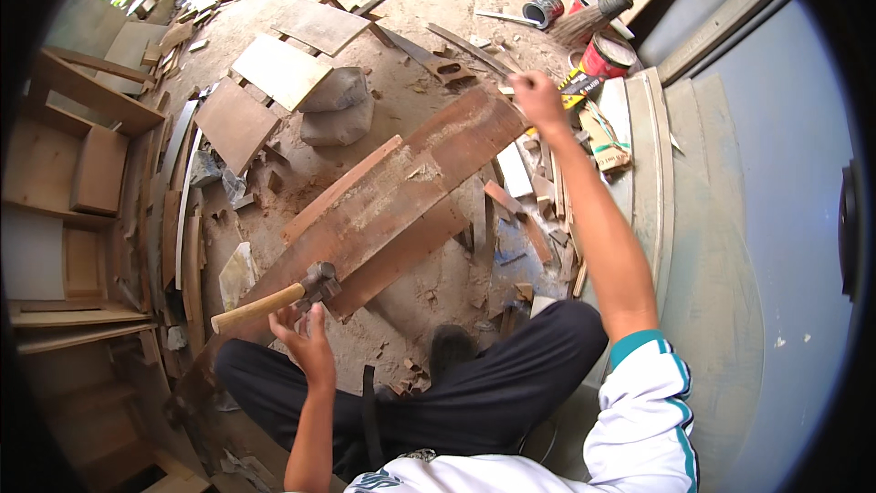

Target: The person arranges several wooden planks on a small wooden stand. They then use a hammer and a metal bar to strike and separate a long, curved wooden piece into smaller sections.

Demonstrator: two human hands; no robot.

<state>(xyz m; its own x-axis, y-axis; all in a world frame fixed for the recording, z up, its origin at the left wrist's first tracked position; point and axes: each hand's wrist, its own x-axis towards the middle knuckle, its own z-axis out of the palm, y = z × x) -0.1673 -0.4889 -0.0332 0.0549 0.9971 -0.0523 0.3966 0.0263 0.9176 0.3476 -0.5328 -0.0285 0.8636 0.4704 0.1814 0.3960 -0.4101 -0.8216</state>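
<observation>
Wood-handled hammer (285,298) sits left, at the board's near part. Left hand (308,347) just below it, fingers half-curled, can't tell if gripping. Brown board (383,196) runs diagonally; right hand (540,102) at far end, fingers bunched, grip unclear.

A white short-sleeved shirt (511,477) is worn, its right sleeve (630,411) finished with a teal cuff (636,345) and trimmed with teal and dark stripes (683,427). A dark teal print (374,480) is set on its front. Black trousers (525,356) are overlaid by a narrow black strap (370,409). Left hand (308,344) and right hand (540,103) are left bare.
</observation>
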